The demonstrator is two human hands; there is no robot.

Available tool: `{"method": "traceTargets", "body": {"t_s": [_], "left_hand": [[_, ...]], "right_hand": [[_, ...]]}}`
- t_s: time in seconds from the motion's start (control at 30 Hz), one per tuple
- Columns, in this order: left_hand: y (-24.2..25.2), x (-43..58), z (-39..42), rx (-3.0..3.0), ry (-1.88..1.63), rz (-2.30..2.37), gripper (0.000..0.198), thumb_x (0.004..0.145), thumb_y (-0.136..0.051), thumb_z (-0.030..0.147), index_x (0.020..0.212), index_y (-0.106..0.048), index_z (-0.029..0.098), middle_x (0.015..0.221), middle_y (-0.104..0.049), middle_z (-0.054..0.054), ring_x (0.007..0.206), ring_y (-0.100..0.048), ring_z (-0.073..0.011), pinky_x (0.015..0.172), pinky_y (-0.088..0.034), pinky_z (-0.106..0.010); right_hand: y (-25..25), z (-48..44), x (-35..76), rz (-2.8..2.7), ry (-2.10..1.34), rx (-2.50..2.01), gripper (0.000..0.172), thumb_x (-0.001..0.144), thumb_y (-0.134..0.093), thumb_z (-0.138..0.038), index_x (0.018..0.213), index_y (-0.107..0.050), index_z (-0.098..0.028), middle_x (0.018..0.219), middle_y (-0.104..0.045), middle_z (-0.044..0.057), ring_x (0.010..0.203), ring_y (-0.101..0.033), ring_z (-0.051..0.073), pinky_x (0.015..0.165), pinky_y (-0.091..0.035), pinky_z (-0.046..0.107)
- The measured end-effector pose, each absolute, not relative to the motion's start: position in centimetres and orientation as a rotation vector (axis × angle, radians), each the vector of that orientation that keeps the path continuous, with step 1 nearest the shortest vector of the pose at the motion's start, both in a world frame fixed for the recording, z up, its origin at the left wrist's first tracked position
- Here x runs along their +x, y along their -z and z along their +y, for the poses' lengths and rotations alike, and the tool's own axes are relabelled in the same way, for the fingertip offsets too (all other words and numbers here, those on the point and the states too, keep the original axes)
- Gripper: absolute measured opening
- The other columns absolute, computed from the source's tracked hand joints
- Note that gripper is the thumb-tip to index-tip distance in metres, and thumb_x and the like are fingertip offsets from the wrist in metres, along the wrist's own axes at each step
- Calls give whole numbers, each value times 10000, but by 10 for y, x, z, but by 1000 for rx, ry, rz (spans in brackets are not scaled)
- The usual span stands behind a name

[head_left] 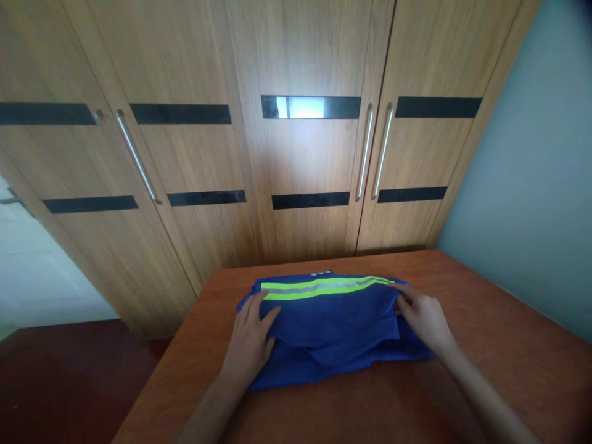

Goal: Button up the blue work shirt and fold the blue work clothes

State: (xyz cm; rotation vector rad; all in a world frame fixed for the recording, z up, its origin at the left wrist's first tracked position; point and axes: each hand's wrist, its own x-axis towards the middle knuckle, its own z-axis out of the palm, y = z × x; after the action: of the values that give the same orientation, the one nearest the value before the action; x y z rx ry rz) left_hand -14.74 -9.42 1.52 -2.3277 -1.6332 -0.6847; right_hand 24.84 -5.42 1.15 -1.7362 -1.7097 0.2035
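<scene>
A folded blue work garment (pixel 324 327) lies on the table, in uneven layers. Along its far side runs a bright yellow-green reflective stripe (pixel 319 287) with a grey band in the middle. My left hand (pixel 252 330) rests on the garment's left end, thumb apart from the fingers, with the fingertips near the end of the stripe. At the right end my right hand (pixel 423 314) pinches the fabric between thumb and fingers, close to where the stripe ends. The palm side of each hand is hidden.
The reddish-brown wooden table (pixel 504 351) reaches back to a tall wooden wardrobe (pixel 305 148) with black strips and long metal handles (pixel 365 151). A pale wall (pixel 527 191) bounds the right side. A white door (pixel 41 271) stands at far left above a dark red floor (pixel 69 382).
</scene>
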Motion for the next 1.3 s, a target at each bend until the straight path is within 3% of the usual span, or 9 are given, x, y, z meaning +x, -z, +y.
{"method": "traceTargets", "body": {"t_s": [0.1,0.2,0.3,0.5,0.77,0.93,1.07,1.17,1.3], "left_hand": [[-43,-137,-66,-2214,671,-1706,207,832,-535,217,975,-684,219,1123,-567,-120,1088,-505,-305,949,-426,-444],[-76,-132,-22,-2100,575,-1789,300,919,-417,310,892,-693,197,933,-592,-114,945,-546,-277,845,-454,-402],[-101,-130,23,-2008,575,-1881,309,920,-397,295,948,-681,174,960,-589,-132,937,-554,-285,775,-460,-390],[-104,-128,50,-1959,614,-1898,439,878,-462,232,1311,-481,163,1299,-472,-189,1186,-427,-345,933,-363,-482],[-37,-126,-12,-2389,409,-1771,329,837,-577,411,1083,-649,206,1075,-606,-114,1024,-553,-282,896,-413,-397],[-13,-131,-27,-2464,349,-1765,362,860,-541,386,1172,-600,210,1147,-574,-118,1027,-562,-276,905,-415,-399],[-9,-132,-24,-2492,385,-1740,317,892,-497,355,1154,-605,212,1124,-577,-104,987,-584,-251,902,-431,-366],[-9,-132,-22,-2512,402,-1735,309,904,-481,344,1150,-607,206,1120,-577,-101,965,-595,-238,900,-441,-347],[-8,-132,-22,-2524,402,-1714,323,909,-474,342,1157,-604,182,1118,-575,-108,964,-598,-237,897,-447,-337]], "right_hand": [[-33,-20,246,-1629,-349,-1525,362,816,-451,-281,1093,-678,-226,865,-735,39,798,-676,220,763,-512,319],[-63,25,236,-1534,-621,-1377,359,782,-485,-258,1075,-679,-187,855,-732,38,737,-666,202,734,-530,332],[-85,69,218,-1507,-726,-1262,384,785,-509,-246,1139,-647,-190,971,-727,44,890,-662,203,848,-515,363],[-70,94,194,-1688,-637,-1234,418,713,-650,-227,1131,-645,-220,1134,-679,57,1100,-586,230,999,-423,414],[-6,32,207,-2072,-425,-1513,495,604,-712,-147,1095,-678,-194,1174,-643,110,1150,-555,272,1021,-384,377],[15,15,211,-2141,-263,-1762,243,711,-656,-212,946,-719,-205,906,-713,99,914,-666,262,838,-477,338],[-2,29,235,-1985,-200,-1892,237,808,-541,-250,968,-713,-225,743,-715,72,745,-688,233,727,-501,314],[-21,40,264,-1739,-48,-2018,425,867,-386,-226,1206,-606,-96,980,-698,204,894,-675,311,794,-495,421],[-18,43,279,-1483,375,-1874,643,858,-344,-170,1465,-215,-2,1451,-348,285,1292,-421,350,1002,-376,517]]}}
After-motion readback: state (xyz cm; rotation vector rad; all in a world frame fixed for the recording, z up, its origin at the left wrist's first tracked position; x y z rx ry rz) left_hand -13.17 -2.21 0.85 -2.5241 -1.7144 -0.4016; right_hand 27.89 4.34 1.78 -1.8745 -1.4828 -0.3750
